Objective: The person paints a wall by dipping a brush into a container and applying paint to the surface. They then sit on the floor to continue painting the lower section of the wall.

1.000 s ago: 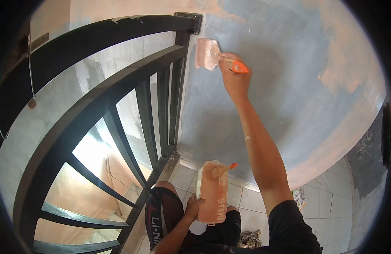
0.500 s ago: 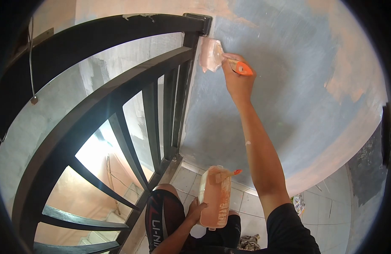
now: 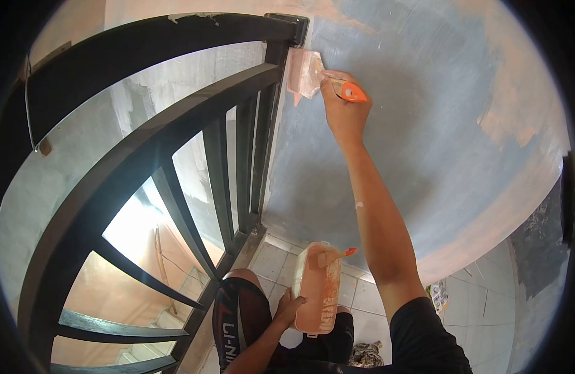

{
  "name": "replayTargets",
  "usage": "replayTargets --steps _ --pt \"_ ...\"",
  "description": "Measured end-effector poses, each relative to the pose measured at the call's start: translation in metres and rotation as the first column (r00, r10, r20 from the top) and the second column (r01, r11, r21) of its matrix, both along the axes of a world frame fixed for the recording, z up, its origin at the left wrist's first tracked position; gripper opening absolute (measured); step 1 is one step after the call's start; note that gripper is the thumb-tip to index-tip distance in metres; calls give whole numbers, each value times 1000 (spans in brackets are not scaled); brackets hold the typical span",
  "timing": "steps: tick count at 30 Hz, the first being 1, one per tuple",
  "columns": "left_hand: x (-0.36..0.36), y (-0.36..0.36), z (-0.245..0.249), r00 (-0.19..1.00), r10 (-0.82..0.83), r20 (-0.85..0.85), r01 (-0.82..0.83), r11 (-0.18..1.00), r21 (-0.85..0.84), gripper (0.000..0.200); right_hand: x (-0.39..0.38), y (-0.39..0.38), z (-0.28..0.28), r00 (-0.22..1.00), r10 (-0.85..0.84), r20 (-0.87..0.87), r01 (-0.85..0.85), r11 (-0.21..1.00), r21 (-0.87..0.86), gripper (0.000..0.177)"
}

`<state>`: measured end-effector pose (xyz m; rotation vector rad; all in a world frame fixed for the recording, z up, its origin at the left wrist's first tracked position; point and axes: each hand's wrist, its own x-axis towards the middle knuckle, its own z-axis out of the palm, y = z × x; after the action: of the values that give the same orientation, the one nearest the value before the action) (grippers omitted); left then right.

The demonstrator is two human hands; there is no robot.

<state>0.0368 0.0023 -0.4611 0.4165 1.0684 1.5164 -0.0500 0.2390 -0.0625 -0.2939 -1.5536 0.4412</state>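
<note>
My right hand point(image 3: 348, 106) is closed around the handle of a wide paintbrush point(image 3: 306, 73), whose orange handle end points back toward me. The paint-coated brush head lies against the grey-blue wall point(image 3: 387, 162), right beside the dark railing post. Low in the view, my left hand point(image 3: 290, 310) grips the side of a plastic tub point(image 3: 311, 305) with peach paint inside. A smaller brush with a red-orange tip point(image 3: 351, 252) rests across the far end of that tub. The fingers beneath the tub are hidden.
A black railing point(image 3: 138, 134) with slanted bars curves along my left, with stairs point(image 3: 162, 321) below. White tiles point(image 3: 369, 298) cover the floor. A crumpled cloth point(image 3: 366, 354) lies near my legs, and a colourful packet point(image 3: 439, 296) sits right of my arm.
My right hand and the brush have shifted slightly left and up in the view, still at the wall by the post. The tub remains in my left hand, almost unmoved.
</note>
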Motion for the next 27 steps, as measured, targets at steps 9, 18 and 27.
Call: replayTargets --steps 9,18,27 --pt "-1 -1 3 996 -25 -82 23 999 -29 53 0 4 -13 1000 25 -1 -26 999 -31 13" --pt "2 2 -8 996 2 -94 -3 1000 -15 58 -5 3 -25 1000 18 -14 -18 1000 20 12" --pt "2 -2 7 1000 2 -29 -2 1000 -9 56 -4 4 -52 999 43 28 -43 999 4 12"
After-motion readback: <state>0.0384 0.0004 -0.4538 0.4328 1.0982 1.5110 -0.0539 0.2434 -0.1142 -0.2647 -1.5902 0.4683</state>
